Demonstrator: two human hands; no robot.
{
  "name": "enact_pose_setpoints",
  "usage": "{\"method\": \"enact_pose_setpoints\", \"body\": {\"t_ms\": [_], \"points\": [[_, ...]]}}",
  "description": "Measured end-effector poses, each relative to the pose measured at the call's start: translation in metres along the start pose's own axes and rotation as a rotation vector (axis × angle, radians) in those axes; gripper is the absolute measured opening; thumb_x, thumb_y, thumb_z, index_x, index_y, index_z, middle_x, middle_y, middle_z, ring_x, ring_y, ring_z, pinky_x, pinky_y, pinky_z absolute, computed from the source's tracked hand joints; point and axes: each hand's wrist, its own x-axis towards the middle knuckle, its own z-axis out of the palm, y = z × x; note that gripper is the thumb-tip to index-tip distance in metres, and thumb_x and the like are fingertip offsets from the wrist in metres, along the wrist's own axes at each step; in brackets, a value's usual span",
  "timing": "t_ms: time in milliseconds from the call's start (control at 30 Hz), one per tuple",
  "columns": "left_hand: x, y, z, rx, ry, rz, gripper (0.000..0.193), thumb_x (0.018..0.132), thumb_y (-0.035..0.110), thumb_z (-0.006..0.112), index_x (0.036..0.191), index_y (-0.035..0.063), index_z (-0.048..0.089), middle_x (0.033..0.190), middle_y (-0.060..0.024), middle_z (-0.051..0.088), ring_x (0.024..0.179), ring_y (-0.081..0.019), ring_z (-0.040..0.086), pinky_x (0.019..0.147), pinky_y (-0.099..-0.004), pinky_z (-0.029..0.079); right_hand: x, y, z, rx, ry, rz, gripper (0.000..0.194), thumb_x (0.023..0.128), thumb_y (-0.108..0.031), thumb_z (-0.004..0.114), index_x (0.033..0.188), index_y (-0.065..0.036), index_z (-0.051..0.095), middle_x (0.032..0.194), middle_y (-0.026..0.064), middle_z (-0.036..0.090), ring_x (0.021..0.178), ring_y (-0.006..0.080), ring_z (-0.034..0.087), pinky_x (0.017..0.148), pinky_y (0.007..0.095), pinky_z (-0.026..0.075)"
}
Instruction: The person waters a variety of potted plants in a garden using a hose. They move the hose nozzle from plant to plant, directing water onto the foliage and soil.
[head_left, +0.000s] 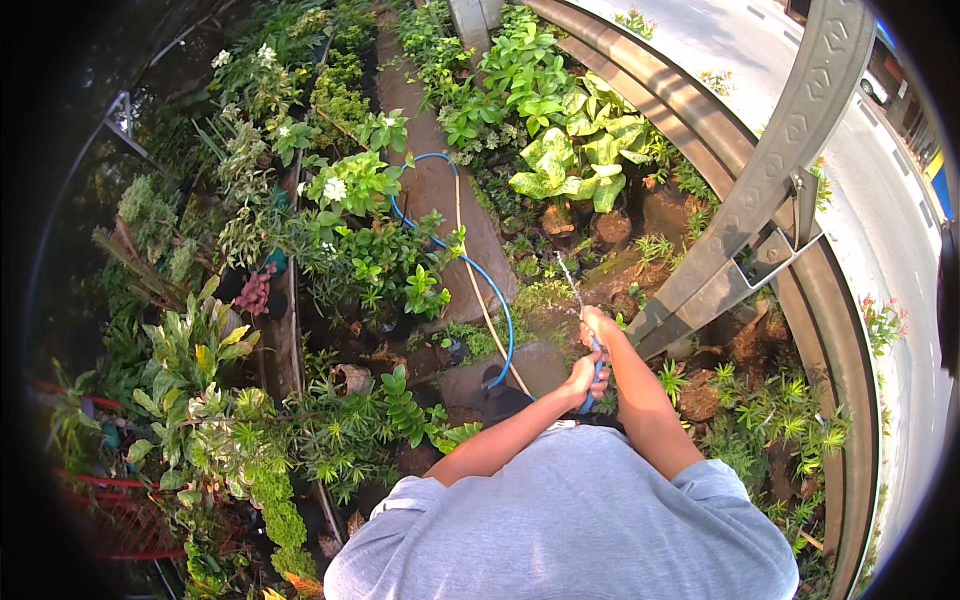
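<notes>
My left hand (587, 378) grips a blue garden hose (501, 304) close to my waist. Just above it, my right hand (598, 324) is closed around the hose's end. Water (568, 276) sprays from there, up and slightly left in the view, towards small low plants. Beyond the spray stand bagged plants with broad pale-green leaves (553, 166). The hose loops over the path on the left and passes near my foot; a thin pale hose or cord (471, 266) runs alongside it. The fingers partly hide the hose's tip.
A narrow paved path (420, 112) runs ahead between dense potted plants. White-flowered shrubs (352, 184) lean over its left side. On the right, a slanting metal post (757, 187) crosses a curved guardrail (806, 300), with a road (877, 195) beyond. Bagged soil and seedlings (671, 381) lie near my right arm.
</notes>
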Motion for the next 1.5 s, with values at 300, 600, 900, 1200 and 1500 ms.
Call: {"method": "enact_pose_setpoints", "body": {"t_ms": [300, 600, 900, 1200, 1500], "points": [[-0.004, 0.005, -0.007, -0.037, 0.056, 0.045, 0.031, 0.096, 0.04, 0.028, 0.101, 0.0135, 0.043, 0.06, 0.0052, 0.034, 0.041, -0.0063, 0.025, 0.037, -0.0241, 0.022, -0.033, -0.024, 0.031, 0.027, 0.074, -0.033, 0.029, 0.082, -0.027, 0.037, 0.056, -0.015, 0.032, 0.04, 0.0011, 0.028, 0.029, 0.015, 0.025, 0.03, 0.0327, 0.023], [-0.004, 0.017, -0.003, 0.019, 0.022, 0.072, 0.03, 0.097, 0.039, 0.027, 0.103, 0.0137, 0.043, 0.059, 0.0054, 0.032, 0.04, -0.006, 0.024, 0.037, -0.0236, 0.021, -0.031, -0.031, 0.023, 0.112, 0.187, -0.213, 0.037, 0.087, -0.036, 0.039, 0.058, -0.012, 0.038, 0.043, 0.0014, 0.034, 0.03, 0.0147, 0.03, 0.03, 0.0327, 0.026], [-0.008, 0.036, 0.0, 0.047, 0.046, 0.169, 0.03, 0.098, 0.038, 0.028, 0.101, 0.0135, 0.045, 0.057, 0.0044, 0.033, 0.039, -0.0063, 0.024, 0.035, -0.0236, 0.02, -0.04, -0.06, 0.04, 0.035, 0.32, -0.303, 0.038, 0.085, -0.036, 0.04, 0.059, -0.009, 0.041, 0.044, 0.0038, 0.038, 0.033, 0.0174, 0.036, 0.034, 0.0362, 0.032], [-0.012, 0.076, -0.023, 0.061, 0.014, 0.333, 0.029, 0.098, 0.038, 0.031, 0.102, 0.0132, 0.045, 0.057, 0.0035, 0.033, 0.039, -0.0068, 0.026, 0.036, -0.023, 0.02, -0.042, -0.103, 0.089, 0.033, 0.368, -0.484, 0.033, 0.085, -0.033, 0.043, 0.06, -0.012, 0.042, 0.042, -0.0003, 0.035, 0.03, 0.0137, 0.033, 0.031, 0.0315, 0.028], [-0.02, 0.117, -0.042, 0.128, -0.012, 0.366, 0.028, 0.098, 0.038, 0.033, 0.1, 0.0134, 0.048, 0.056, 0.0036, 0.034, 0.037, -0.0065, 0.026, 0.035, -0.0229, 0.019, -0.031, -0.135, 0.111, 0.06, 0.495, -0.589, 0.041, 0.084, -0.035, 0.041, 0.056, -0.005, 0.043, 0.044, 0.0051, 0.041, 0.033, 0.0187, 0.041, 0.034, 0.0355, 0.033]]}}
